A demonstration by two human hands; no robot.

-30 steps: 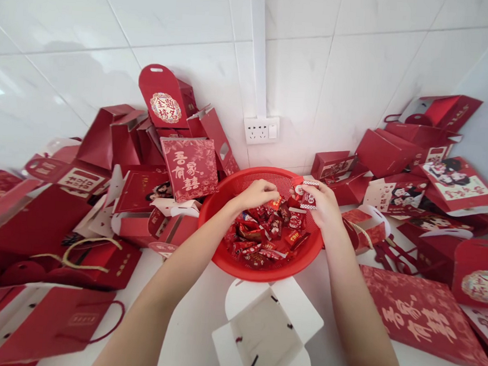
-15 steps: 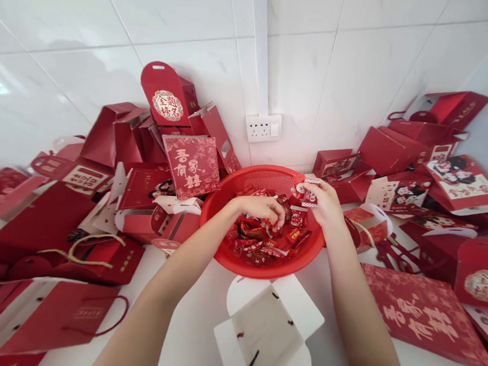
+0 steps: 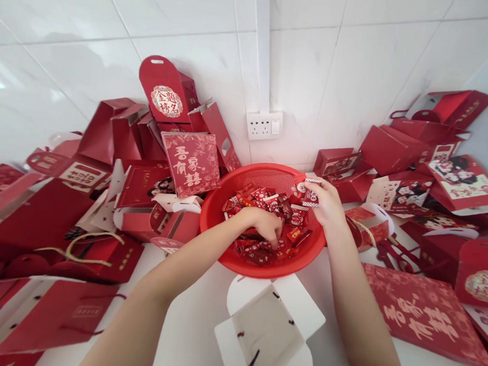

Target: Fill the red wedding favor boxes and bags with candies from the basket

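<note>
A red plastic basket (image 3: pixel 263 269) holds many small wrapped candies (image 3: pixel 294 235). My left hand (image 3: pixel 268 227) is down inside it, fingers curled and pressed among the candies; what they grip, if anything, is hidden. Over the basket's right rim, my right hand (image 3: pixel 328 200) pinches red-and-white candy packets (image 3: pixel 310 193) between thumb and fingers. In front of the basket stands an open white box (image 3: pixel 269 330), its flaps spread and short dark cord ends showing inside.
Red gift boxes (image 3: pixel 28 223) are piled at left, one standing box (image 3: pixel 167 91) leaning near the wall. More boxes (image 3: pixel 392 149) crowd the right, with a flat red box (image 3: pixel 424 315) beside my right forearm. A socket (image 3: pixel 263 126) sits on the tiled wall behind.
My left hand has moved slightly right and down, deeper among the candies, its fingers more curled. My right hand keeps its packets in nearly the same place.
</note>
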